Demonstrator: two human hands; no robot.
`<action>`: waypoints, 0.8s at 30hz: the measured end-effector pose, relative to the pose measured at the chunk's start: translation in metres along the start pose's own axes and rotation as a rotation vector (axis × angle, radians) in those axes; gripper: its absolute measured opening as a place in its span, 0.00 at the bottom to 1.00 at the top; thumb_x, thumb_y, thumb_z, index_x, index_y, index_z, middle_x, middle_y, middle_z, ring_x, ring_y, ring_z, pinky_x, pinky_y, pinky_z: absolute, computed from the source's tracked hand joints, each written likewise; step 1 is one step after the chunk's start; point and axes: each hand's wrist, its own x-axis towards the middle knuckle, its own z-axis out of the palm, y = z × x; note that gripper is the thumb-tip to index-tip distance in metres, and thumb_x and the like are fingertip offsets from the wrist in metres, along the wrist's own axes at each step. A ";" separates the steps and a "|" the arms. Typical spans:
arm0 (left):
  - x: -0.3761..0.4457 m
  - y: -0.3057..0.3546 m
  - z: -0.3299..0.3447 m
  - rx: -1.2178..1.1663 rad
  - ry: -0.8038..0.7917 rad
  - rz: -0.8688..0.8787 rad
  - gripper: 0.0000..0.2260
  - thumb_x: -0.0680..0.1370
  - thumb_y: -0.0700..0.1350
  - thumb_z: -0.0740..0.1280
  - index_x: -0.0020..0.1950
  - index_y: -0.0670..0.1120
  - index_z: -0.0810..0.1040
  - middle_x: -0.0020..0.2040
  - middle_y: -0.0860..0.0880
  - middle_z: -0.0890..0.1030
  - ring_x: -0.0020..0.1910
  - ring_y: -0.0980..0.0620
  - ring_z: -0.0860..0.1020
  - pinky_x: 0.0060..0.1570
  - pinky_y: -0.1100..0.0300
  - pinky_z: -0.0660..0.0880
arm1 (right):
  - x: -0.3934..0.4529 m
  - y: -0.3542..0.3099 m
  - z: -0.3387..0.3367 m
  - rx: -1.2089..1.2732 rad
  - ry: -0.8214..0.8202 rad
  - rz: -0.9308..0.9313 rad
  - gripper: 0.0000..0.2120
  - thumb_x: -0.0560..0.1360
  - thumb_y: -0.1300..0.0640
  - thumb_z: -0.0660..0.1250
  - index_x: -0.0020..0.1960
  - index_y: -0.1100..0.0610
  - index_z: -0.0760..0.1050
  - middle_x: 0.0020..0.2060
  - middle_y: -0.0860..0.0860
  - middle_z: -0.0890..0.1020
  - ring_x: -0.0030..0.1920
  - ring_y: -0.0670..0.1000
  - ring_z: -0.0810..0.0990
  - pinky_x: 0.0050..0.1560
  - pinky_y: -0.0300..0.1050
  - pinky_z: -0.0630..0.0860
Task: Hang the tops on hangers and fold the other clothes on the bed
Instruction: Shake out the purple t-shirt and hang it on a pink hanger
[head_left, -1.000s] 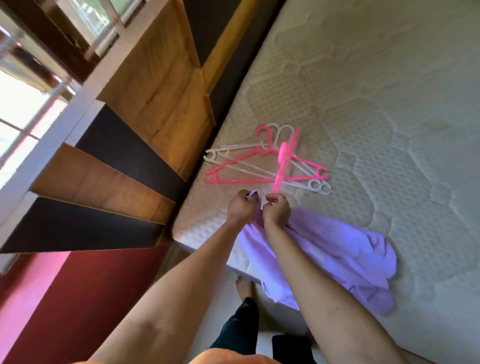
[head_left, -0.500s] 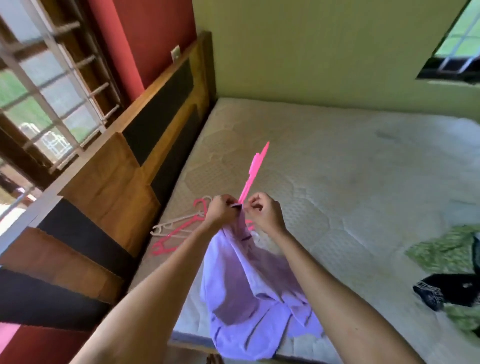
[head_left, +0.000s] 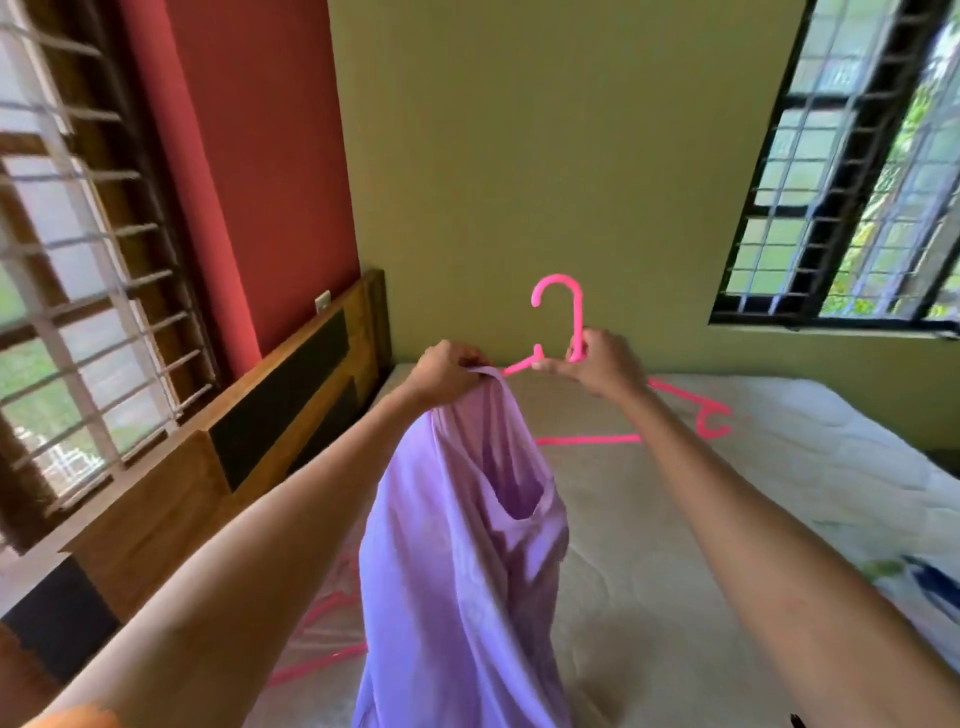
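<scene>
Threading the pink hanger (head_left: 558, 332) into the purple top (head_left: 467, 545) is the step in hand, judging from the task. The left hand (head_left: 447, 371) has its fingers curled and pinching the top's shoulder or neckline edge, bunched at the hanger's left arm; the right hand (head_left: 602, 364) has fingers clamped round the base of the hook, hook upright. To do it well: keep the hook hand steady, pull the fabric edge over the left arm tip until the shoulder seam sits on it, then feed the other arm through the neck opening and settle the far shoulder. Probably best not to tug hard, since the cloth looks thin and stretchy and could slip off the smooth plastic. The right arm of the hanger sticks out bare past the right wrist, its notched end and bottom bar showing, so only one side looks engaged so far; exact seating under the left hand is hidden. The top is held in the air above the bed (head_left: 727, 519) near its headboard-side edge, hanging limp in long folds, plain lilac, neck hole gaping open toward the camera, lower hem out of view. More hangers (head_left: 317, 660) lie on the mattress by the headboard-side edge below the left forearm. Other clothes (head_left: 914, 582) sit at the bed's right edge, blurred.
</scene>
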 end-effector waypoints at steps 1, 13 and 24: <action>0.006 0.004 -0.004 0.028 0.073 -0.045 0.11 0.75 0.43 0.66 0.55 0.46 0.81 0.53 0.44 0.83 0.55 0.46 0.79 0.50 0.58 0.72 | -0.001 -0.001 -0.005 -0.054 0.059 0.049 0.23 0.64 0.35 0.72 0.38 0.54 0.70 0.35 0.51 0.77 0.39 0.54 0.76 0.37 0.43 0.67; 0.033 -0.017 -0.054 -0.138 0.159 -0.422 0.11 0.77 0.43 0.64 0.54 0.38 0.80 0.46 0.45 0.76 0.45 0.48 0.75 0.46 0.58 0.71 | -0.027 0.012 -0.026 0.273 0.463 0.184 0.25 0.66 0.34 0.69 0.37 0.57 0.71 0.35 0.55 0.79 0.43 0.60 0.80 0.38 0.48 0.70; 0.027 0.008 -0.069 0.476 0.161 -0.144 0.14 0.75 0.59 0.65 0.53 0.53 0.82 0.52 0.50 0.81 0.59 0.47 0.72 0.59 0.54 0.61 | -0.055 -0.015 0.016 0.220 0.582 0.081 0.37 0.57 0.24 0.52 0.38 0.57 0.74 0.34 0.58 0.82 0.37 0.62 0.81 0.35 0.47 0.70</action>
